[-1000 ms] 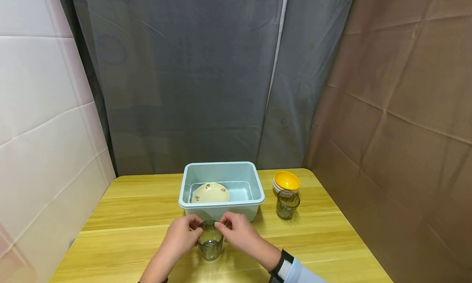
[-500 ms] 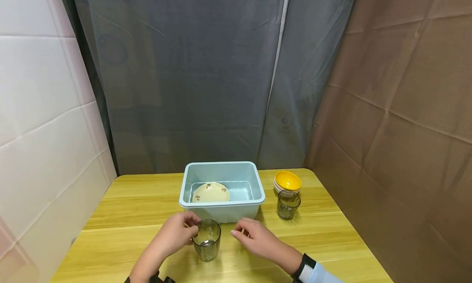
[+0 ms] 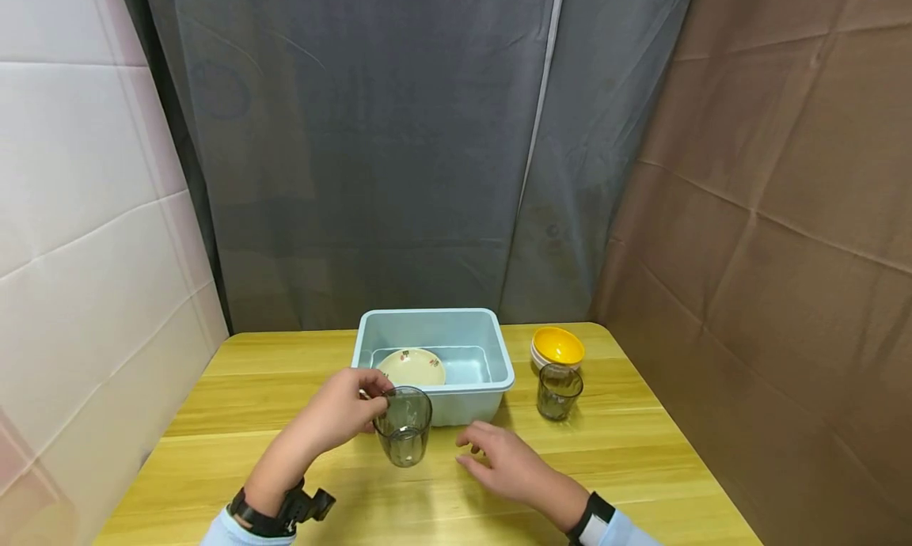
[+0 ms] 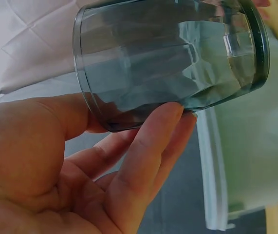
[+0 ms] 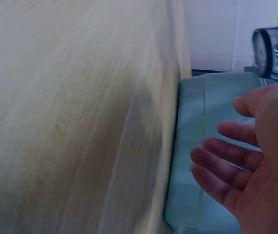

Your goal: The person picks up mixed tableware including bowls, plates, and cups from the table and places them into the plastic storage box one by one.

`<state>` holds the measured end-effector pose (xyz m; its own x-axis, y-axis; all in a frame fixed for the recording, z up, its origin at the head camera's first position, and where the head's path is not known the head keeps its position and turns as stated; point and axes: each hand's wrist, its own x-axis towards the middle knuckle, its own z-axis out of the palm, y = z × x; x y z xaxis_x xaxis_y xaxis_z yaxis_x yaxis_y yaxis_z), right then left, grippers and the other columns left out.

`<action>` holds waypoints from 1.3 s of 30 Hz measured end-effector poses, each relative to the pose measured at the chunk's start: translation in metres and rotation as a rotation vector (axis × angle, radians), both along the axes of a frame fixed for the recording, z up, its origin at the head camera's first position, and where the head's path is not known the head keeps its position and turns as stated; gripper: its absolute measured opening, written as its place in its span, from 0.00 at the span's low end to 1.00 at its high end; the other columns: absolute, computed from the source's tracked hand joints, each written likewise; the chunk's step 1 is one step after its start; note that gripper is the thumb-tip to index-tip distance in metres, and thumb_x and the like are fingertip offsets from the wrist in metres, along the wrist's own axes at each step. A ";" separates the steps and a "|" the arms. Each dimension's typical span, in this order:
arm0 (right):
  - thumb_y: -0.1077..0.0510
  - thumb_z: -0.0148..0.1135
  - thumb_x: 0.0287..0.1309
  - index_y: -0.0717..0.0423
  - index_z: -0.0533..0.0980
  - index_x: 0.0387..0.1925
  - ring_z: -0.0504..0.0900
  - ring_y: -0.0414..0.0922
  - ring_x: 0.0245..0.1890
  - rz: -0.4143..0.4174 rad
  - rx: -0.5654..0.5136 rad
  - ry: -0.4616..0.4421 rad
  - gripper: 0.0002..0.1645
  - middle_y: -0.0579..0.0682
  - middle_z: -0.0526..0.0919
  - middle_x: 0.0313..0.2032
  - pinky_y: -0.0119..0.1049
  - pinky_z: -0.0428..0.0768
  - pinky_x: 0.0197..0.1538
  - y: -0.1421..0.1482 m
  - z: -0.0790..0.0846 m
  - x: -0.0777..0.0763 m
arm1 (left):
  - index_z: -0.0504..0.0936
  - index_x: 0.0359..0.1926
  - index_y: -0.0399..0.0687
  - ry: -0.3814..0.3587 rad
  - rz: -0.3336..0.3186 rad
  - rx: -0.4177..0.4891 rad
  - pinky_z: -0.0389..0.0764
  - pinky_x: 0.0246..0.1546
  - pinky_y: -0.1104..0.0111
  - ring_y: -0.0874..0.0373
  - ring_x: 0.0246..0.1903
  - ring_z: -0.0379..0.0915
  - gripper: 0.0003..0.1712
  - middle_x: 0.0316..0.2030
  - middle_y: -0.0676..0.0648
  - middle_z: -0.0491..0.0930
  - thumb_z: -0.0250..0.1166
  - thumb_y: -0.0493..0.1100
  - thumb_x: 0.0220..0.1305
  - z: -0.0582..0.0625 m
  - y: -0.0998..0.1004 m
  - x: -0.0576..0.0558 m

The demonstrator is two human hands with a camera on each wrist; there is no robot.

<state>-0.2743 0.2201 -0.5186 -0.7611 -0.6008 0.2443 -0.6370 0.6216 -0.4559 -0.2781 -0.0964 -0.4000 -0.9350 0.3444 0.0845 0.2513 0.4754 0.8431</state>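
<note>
My left hand (image 3: 342, 407) pinches a smoky grey drinking glass (image 3: 404, 426) by its rim, thumb on one side and fingers on the other. The glass is upright and raised off the table, just in front of the light blue plastic basin (image 3: 466, 407). In the left wrist view, the glass (image 4: 163, 58) fills the top, with fingertips (image 4: 165, 117) against its wall. To the right of it, my right hand (image 3: 506, 463) hovers over the table, fingers loosely bent and holding nothing. Inside the basin lies a cream plate (image 3: 413, 367) with small floral marks.
A second smoky glass (image 3: 558, 392) stands right of the basin. Behind it, a yellow bowl (image 3: 558, 345) sits stacked on a white one. The wooden table (image 3: 285, 380) is enclosed by a grey curtain (image 3: 370, 150) behind and cloth walls at both sides.
Both hands were at the glass's rim. My right hand has let go and moved right. My left hand has since lifted the glass off the table toward the basin.
</note>
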 end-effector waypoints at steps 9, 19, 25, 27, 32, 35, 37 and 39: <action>0.51 0.66 0.80 0.55 0.84 0.53 0.87 0.44 0.47 -0.005 0.023 0.000 0.12 0.46 0.85 0.49 0.38 0.87 0.51 0.006 -0.002 0.004 | 0.88 0.51 0.36 -0.002 -0.019 0.041 0.92 0.36 0.58 0.54 0.33 0.84 0.09 0.39 0.44 0.85 0.65 0.31 0.74 0.027 0.016 -0.022; 0.52 0.67 0.80 0.51 0.84 0.50 0.85 0.37 0.46 -0.015 -0.007 -0.072 0.08 0.43 0.83 0.47 0.36 0.87 0.50 0.008 -0.001 0.008 | 0.87 0.49 0.38 0.012 0.049 0.068 0.92 0.37 0.58 0.52 0.33 0.86 0.07 0.40 0.42 0.85 0.66 0.34 0.76 0.035 0.048 -0.058; 0.52 0.67 0.80 0.50 0.84 0.49 0.84 0.35 0.46 -0.018 -0.021 -0.092 0.07 0.42 0.83 0.46 0.36 0.86 0.48 0.011 -0.002 0.008 | 0.86 0.49 0.38 0.045 0.116 0.017 0.91 0.35 0.61 0.52 0.31 0.88 0.07 0.42 0.43 0.85 0.66 0.38 0.77 0.040 0.069 -0.086; 0.52 0.68 0.80 0.49 0.84 0.48 0.84 0.35 0.45 -0.019 -0.021 -0.087 0.05 0.42 0.83 0.46 0.35 0.86 0.48 0.012 -0.003 0.007 | 0.86 0.49 0.39 0.054 0.130 -0.021 0.91 0.36 0.61 0.53 0.30 0.89 0.08 0.43 0.42 0.85 0.66 0.39 0.77 0.041 0.075 -0.096; 0.53 0.67 0.80 0.47 0.83 0.47 0.83 0.35 0.44 -0.008 -0.028 -0.062 0.03 0.43 0.83 0.45 0.35 0.87 0.47 0.014 -0.003 0.009 | 0.87 0.38 0.41 0.080 0.149 -0.116 0.90 0.44 0.58 0.56 0.29 0.89 0.08 0.38 0.47 0.85 0.67 0.40 0.76 0.040 0.089 -0.117; 0.53 0.67 0.80 0.47 0.83 0.46 0.83 0.34 0.42 0.006 -0.036 -0.046 0.03 0.44 0.83 0.44 0.35 0.87 0.46 0.015 -0.002 0.011 | 0.79 0.23 0.47 0.079 0.152 -0.164 0.85 0.39 0.62 0.57 0.26 0.88 0.18 0.24 0.52 0.78 0.66 0.40 0.75 0.037 0.097 -0.130; 0.54 0.68 0.80 0.48 0.83 0.45 0.83 0.34 0.42 0.012 -0.039 -0.041 0.03 0.44 0.83 0.44 0.35 0.86 0.46 0.015 -0.001 0.011 | 0.73 0.17 0.51 0.073 0.152 -0.189 0.80 0.34 0.64 0.57 0.24 0.87 0.25 0.17 0.55 0.72 0.65 0.39 0.74 0.035 0.102 -0.137; 0.53 0.68 0.80 0.47 0.83 0.45 0.82 0.34 0.42 0.009 -0.039 -0.041 0.04 0.43 0.83 0.43 0.34 0.86 0.45 0.016 -0.001 0.012 | 0.68 0.14 0.54 0.061 0.146 -0.216 0.77 0.31 0.65 0.56 0.24 0.87 0.29 0.13 0.55 0.69 0.64 0.38 0.75 0.032 0.107 -0.145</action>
<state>-0.2622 0.2365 -0.5194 -0.7652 -0.5987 0.2366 -0.6232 0.5969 -0.5053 -0.4227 0.0111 -0.3683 -0.9715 0.2226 0.0818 0.2145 0.6776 0.7035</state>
